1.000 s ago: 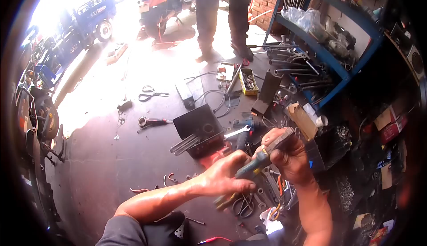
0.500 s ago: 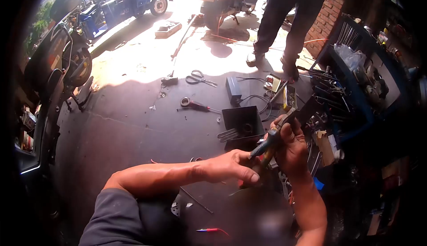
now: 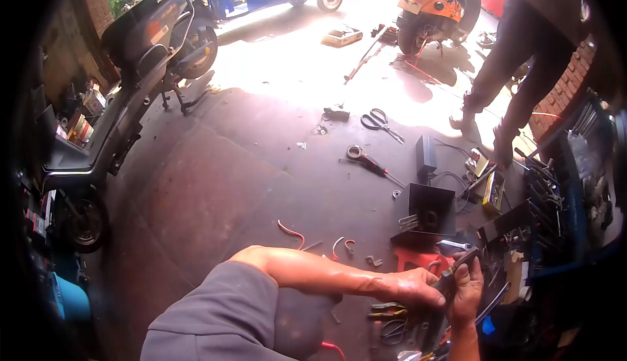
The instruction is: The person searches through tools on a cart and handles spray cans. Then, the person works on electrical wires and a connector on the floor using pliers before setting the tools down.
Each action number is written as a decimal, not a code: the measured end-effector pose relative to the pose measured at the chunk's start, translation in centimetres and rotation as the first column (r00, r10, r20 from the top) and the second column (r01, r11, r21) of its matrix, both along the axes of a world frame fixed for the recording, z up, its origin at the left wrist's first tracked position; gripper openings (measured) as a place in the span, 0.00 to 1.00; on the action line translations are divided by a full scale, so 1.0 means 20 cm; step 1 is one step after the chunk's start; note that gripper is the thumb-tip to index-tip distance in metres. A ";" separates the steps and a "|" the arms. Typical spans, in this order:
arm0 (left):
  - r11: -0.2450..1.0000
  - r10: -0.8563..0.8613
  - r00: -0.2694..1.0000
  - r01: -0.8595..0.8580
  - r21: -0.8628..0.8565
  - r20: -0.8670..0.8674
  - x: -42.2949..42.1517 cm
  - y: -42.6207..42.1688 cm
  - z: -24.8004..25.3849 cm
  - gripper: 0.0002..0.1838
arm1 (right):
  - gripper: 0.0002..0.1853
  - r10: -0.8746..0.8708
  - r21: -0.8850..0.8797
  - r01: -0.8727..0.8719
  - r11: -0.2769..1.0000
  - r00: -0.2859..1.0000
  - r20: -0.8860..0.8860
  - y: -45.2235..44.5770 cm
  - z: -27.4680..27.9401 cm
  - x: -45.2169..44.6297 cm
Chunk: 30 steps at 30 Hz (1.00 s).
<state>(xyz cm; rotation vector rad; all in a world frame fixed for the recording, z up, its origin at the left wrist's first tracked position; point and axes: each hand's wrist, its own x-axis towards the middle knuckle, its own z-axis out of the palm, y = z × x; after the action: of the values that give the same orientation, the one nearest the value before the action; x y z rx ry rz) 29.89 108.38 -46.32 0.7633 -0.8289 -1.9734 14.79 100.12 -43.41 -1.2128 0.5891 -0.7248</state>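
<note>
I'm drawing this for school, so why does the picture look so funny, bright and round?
In the head view, sun bleaches the ground outside almost white; the orange scooter casts a shadow; the corners are black and the edges look bent, probably by a wide lens; the tool in the left hand and right hand is dark, hard to make out.

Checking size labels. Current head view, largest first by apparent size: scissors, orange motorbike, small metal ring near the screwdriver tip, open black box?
Orange motorbike
Open black box
Scissors
Small metal ring
Apparent size only; the motorbike stands farthest off.
</note>
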 end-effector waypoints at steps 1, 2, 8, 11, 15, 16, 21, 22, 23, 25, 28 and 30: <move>1.000 -0.017 0.997 0.017 0.002 0.070 0.01 0.03 0.03 0.18 | 0.14 0.016 0.011 -0.016 1.000 1.000 -0.002 0.00 -0.01 0.00; 0.999 -0.023 0.998 0.024 -0.025 0.062 -0.02 0.03 -0.02 0.18 | 0.14 0.033 0.021 -0.033 0.999 0.999 -0.005 0.00 -0.01 0.00; 0.964 -0.255 0.945 0.264 -0.019 0.206 -0.11 0.11 -0.17 0.22 | 0.22 0.155 -0.030 -0.179 0.983 0.913 -0.378 0.10 -0.06 -0.09; 0.767 -0.391 0.549 0.638 -0.069 0.739 -0.13 0.17 -0.25 0.25 | 0.17 0.233 0.053 -0.236 0.970 0.858 -0.458 0.17 -0.14 -0.26; 0.706 -0.436 0.390 0.708 0.039 0.811 0.00 0.25 -0.36 0.26 | 0.18 -0.044 0.116 0.116 0.986 0.866 -0.498 0.17 -0.25 -0.65; 0.741 -0.435 0.390 0.667 0.077 0.812 0.06 0.26 -0.41 0.26 | 0.18 -0.202 -0.028 0.222 0.975 0.819 -0.537 0.16 -0.32 -0.75; 0.946 -0.147 0.212 0.316 0.074 0.966 0.32 0.45 -0.68 0.23 | 0.17 -0.307 -0.119 0.302 0.946 0.711 -0.633 0.06 -0.58 -1.11; 0.965 -0.156 0.204 0.240 0.105 0.967 0.36 0.51 -0.72 0.22 | 0.17 -0.302 -0.123 0.293 0.948 0.710 -0.636 0.04 -0.60 -1.13; 0.978 -0.158 0.191 0.165 0.127 0.969 0.39 0.55 -0.75 0.22 | 0.16 -0.305 -0.136 0.286 0.948 0.710 -0.634 0.01 -0.62 -1.13; 0.974 -0.210 0.124 0.114 0.197 0.970 0.44 0.63 -0.82 0.21 | 0.15 -0.301 -0.156 0.267 0.951 0.691 -0.657 -0.06 -0.67 -1.13; 0.973 -0.209 0.022 0.104 0.206 0.978 0.47 0.77 -0.89 0.20 | 0.17 -0.329 -0.357 0.064 0.932 0.563 -0.758 -0.20 -0.74 -1.11; 0.973 -0.183 -0.017 0.137 0.183 0.983 0.51 0.84 -0.97 0.20 | 0.20 -0.240 -0.251 0.044 0.967 0.496 -0.835 -0.28 -0.72 -1.05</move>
<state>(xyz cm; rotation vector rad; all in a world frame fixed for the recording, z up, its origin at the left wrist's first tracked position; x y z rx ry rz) 40.15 125.17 -65.65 2.3646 -1.7652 -1.2546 -6.21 94.59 -57.82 -1.7233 1.5114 -0.2420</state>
